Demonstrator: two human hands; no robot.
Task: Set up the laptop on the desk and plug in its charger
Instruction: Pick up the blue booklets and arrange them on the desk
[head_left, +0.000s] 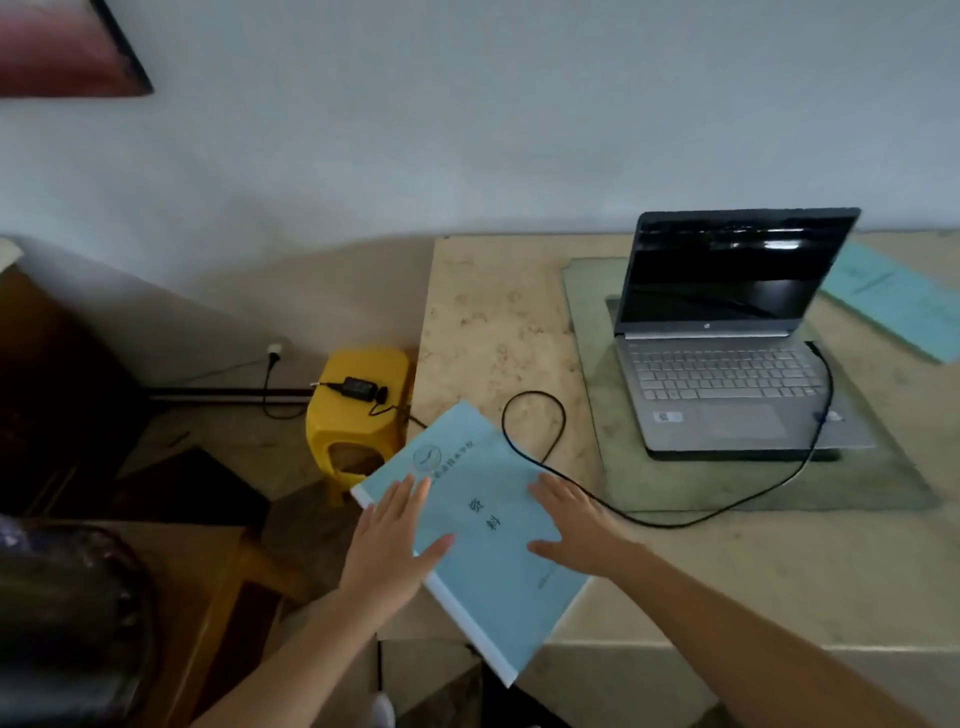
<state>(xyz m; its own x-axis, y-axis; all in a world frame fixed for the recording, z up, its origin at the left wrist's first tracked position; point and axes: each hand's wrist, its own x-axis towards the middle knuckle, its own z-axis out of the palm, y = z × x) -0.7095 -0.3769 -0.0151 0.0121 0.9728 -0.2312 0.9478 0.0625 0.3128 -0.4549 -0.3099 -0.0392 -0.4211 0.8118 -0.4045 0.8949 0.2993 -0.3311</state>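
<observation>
The table (493, 312) is carrying the open, dark-screened laptop (727, 374) on a glass sheet (597, 415) toward its right rear edge. A blue folder (483, 571) is overhanging the left front corner. The left hand (395, 540) and right hand (571, 530) are pressing flat on it, each grip open, clasping nothing. The charger cable (535, 415) is looping from the laptop past the folder's far edge. Likely risk: the folder snagging that loop if slid, tugging the plug loose or dragging the power brick (358, 387) off the yellow stool (358, 415) beyond the left edge.
</observation>
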